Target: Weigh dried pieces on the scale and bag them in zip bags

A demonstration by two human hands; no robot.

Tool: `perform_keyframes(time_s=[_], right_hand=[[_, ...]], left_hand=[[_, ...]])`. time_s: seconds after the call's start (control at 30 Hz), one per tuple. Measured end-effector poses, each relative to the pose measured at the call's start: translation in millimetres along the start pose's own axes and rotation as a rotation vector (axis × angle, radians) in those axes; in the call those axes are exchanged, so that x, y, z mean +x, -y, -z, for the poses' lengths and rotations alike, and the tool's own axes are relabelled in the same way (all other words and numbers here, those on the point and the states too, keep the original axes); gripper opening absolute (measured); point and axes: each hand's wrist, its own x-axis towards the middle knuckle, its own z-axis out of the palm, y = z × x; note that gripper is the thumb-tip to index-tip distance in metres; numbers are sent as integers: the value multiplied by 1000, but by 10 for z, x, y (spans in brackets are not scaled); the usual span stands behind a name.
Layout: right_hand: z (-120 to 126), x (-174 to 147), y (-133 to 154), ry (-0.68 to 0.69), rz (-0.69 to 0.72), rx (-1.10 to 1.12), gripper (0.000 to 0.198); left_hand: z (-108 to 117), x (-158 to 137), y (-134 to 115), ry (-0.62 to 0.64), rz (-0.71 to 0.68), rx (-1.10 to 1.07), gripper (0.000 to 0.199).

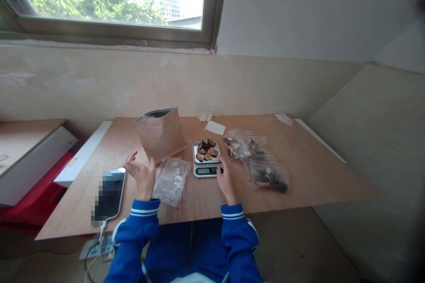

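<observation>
On either side of the scale [206,171] bearing slices [212,153], left hand [143,177] and right hand [227,180], fingers loosely spread.

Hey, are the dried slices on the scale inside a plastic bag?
No, the dried slices lie loose on top of the scale, with no bag around them.

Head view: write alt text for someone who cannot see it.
Brown pieces lie on a digital scale, a person's right hand at its right edge. The left hand is raised, empty, near an open brown pouch and clear bags; filled bags lie right of the scale.
</observation>
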Motion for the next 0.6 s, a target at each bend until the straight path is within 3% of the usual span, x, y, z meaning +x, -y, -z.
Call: perform_keyframes(time_s=[0.3, 0.53, 0.6], right_hand=[[234, -33, 111, -105, -48, 6, 32], [218, -16, 507, -110, 14, 48, 28], [189, -14, 638, -94, 32, 80, 27]], left_hand=[[41, 165, -40, -14, -28, -59, 59], [197, 850, -541, -241, -165, -61, 55], [214, 1081, -660, -249, -193, -56, 53]])
